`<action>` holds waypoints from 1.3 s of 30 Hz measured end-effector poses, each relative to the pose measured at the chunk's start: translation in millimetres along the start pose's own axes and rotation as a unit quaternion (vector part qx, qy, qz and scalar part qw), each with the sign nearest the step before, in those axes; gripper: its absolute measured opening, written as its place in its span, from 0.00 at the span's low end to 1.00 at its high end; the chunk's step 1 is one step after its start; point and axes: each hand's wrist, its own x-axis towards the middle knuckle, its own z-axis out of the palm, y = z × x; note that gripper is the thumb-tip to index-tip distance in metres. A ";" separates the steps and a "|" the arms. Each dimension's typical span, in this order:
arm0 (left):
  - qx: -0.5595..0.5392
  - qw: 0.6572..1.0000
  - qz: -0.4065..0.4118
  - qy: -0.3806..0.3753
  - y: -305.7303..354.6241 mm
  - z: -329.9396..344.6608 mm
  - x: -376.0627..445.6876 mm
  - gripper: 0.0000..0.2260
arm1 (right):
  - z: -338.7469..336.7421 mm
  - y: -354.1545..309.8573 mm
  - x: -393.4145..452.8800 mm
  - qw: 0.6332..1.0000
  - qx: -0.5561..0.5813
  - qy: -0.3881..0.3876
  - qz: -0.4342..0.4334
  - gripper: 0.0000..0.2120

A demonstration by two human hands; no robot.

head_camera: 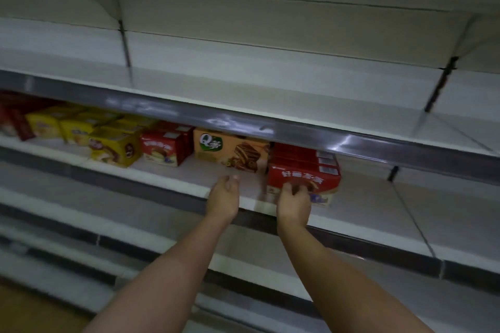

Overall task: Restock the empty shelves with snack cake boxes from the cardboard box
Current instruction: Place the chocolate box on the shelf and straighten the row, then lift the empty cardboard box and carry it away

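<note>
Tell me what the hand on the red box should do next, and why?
Probably push it further back. The right hand grips the front of the red box, which sits nearer the shelf edge than the orange box beside it. The left hand is open and holds nothing.

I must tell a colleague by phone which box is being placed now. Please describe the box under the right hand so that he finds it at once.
Look at the stocked shelf below the long grey price rail. Follow its row of boxes rightward, past the yellow boxes and the orange box. The red box at the right end is the one: nearest the shelf edge, with the right hand on its front.
</note>
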 end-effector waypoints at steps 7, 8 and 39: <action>0.046 0.989 -0.104 0.100 -77.7 -99.2 -48.3 0.22 | 61.4 -9.8 -70.1 0.972 -0.089 -0.183 -0.115 0.24; 0.044 0.984 -0.121 0.122 -92.5 -119.1 -60.5 0.22 | 73.5 -7.7 -87.7 0.965 -0.087 -0.211 -0.128 0.24; 0.155 0.805 -0.453 0.350 -379.9 -511.3 -458.1 0.24 | 273.2 75.2 -536.0 0.647 -0.343 -0.642 -0.227 0.27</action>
